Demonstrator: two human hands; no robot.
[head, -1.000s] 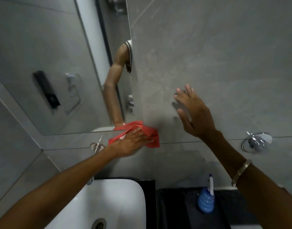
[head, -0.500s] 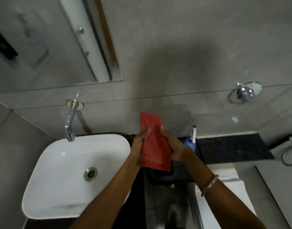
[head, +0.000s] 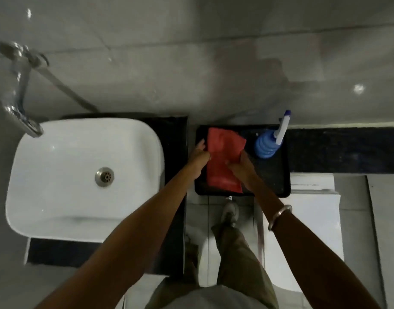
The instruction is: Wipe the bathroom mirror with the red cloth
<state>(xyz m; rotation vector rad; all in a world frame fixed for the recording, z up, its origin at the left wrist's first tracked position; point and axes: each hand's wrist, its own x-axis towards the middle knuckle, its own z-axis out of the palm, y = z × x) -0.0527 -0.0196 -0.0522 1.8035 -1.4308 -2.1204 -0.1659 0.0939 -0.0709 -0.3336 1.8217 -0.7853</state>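
The red cloth (head: 222, 159) lies folded lengthwise over a black tray (head: 271, 175) beside the sink. My left hand (head: 199, 159) grips its left edge and my right hand (head: 241, 167) pinches its right edge. Both hands hold the cloth low, at or just above the tray's surface; I cannot tell whether it rests on the tray. The mirror is out of view; only grey wall tiles show above the counter.
A blue spray bottle (head: 267, 146) with a white nozzle stands in the tray's far right corner. A white basin (head: 57, 197) with a chrome tap (head: 22, 92) sits to the left. A white toilet tank (head: 314, 208) is at the right. My shoe and trouser leg show below.
My left hand left the mirror with the cloth, my right hand left the wall. Both hands took the cloth and lowered it onto the tray. The view tilted down.
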